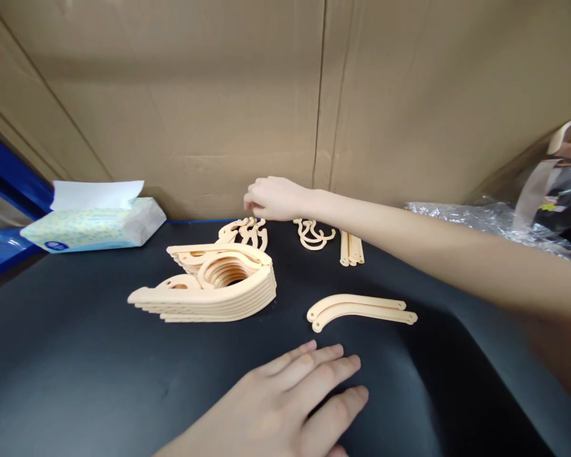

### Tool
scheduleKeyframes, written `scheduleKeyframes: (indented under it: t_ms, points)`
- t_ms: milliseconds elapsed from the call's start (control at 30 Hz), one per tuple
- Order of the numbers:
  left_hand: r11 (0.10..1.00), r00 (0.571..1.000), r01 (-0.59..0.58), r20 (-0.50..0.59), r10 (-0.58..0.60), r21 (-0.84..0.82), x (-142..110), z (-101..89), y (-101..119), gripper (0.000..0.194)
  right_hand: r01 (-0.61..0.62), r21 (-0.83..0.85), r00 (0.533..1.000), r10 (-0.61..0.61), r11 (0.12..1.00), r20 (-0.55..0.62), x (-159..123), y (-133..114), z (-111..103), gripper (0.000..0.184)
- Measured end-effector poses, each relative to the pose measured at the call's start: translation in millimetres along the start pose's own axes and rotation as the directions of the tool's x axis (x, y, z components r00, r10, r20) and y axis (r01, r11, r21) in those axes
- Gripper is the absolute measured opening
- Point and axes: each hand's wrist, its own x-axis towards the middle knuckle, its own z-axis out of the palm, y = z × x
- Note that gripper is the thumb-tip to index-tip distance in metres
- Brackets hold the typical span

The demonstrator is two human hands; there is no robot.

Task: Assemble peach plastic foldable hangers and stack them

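Observation:
My left hand (290, 403) lies flat at the near edge of the view, fingers stretched out and holding nothing. Just beyond its fingertips are two curved cream hanger arms (361, 308), side by side on the black table. My right hand (278, 198) reaches across to the far side, its fingers curled down over a small pile of cream hook pieces (252, 235). Whether a piece is pinched in its fingertips is hidden. In front of that pile rests a stack of folded cream hangers (223, 292).
More curved hook pieces (314, 233) and a bundle of straight cream strips (351, 249) lie below my right forearm. A tissue pack (95, 225) stands at the far left. Clear plastic wrap (471, 219) lies at the right, before a cardboard wall (195, 114) behind the table.

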Motion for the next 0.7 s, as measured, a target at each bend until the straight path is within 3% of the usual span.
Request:
scheduleKeyframes:
  t_ms: [167, 267, 433, 700]
  points:
    - [1.000, 1.000, 0.007, 0.007, -0.007, 0.003, -0.2, 0.4, 1.2, 0.039, -0.174, -0.011, 0.985, 0.174, 0.985, 0.001, -37.8, 13.2, -18.3, 0.029]
    - [1.000, 1.000, 0.012, 0.007, -0.012, -0.001, 1.5, -1.1, 2.7, 0.038, -0.267, 0.008, 0.961, 0.266, 0.964, 0.072, -67.1, 17.4, -25.9, 0.024]
    - [0.998, 0.999, 0.045, -0.020, -0.046, -0.050, 4.4, -3.6, 5.9, 0.033, -0.339, 0.075, 0.919, 0.313, 0.938, 0.241, -106.8, 19.9, -23.4, 0.021]
    - [0.991, 0.999, 0.047, 0.025, -0.044, -0.128, 6.3, -15.4, 7.2, 0.033, -0.388, 0.091, 0.901, 0.357, 0.917, 0.246, -124.2, 12.0, -17.1, 0.018]
